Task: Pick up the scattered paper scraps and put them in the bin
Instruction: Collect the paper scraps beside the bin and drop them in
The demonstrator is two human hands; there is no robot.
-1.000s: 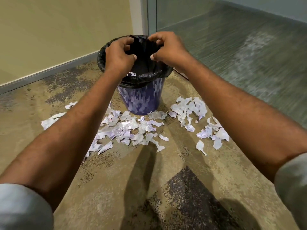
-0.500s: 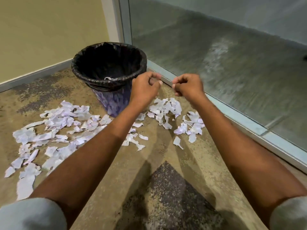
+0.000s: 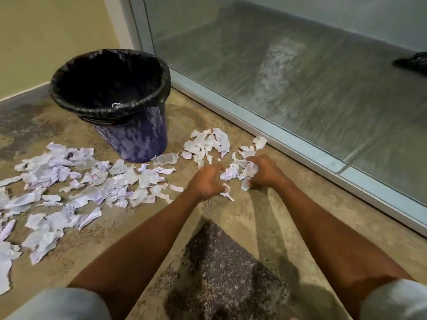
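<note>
A purple bin [image 3: 136,139] lined with a black bag stands on the floor at upper left. White and lilac paper scraps lie scattered: a wide spread [image 3: 69,185] left of the bin's foot and a smaller heap [image 3: 208,142] to its right. Both my hands are down on the floor at that smaller heap. My right hand [image 3: 263,173] curls its fingers round a bunch of scraps [image 3: 248,168]. My left hand [image 3: 206,181] has its fingers curled at the scraps beside it, with one small scrap [image 3: 225,192] at its fingertips.
A glass partition with a metal bottom rail [image 3: 300,144] runs diagonally along the right. A cream wall [image 3: 46,38] stands behind the bin. A dark speckled patch [image 3: 221,269] marks the floor between my forearms.
My hands left the bin's rim, swung right and dropped to the floor. They now close on the scraps at the right of the bin.
</note>
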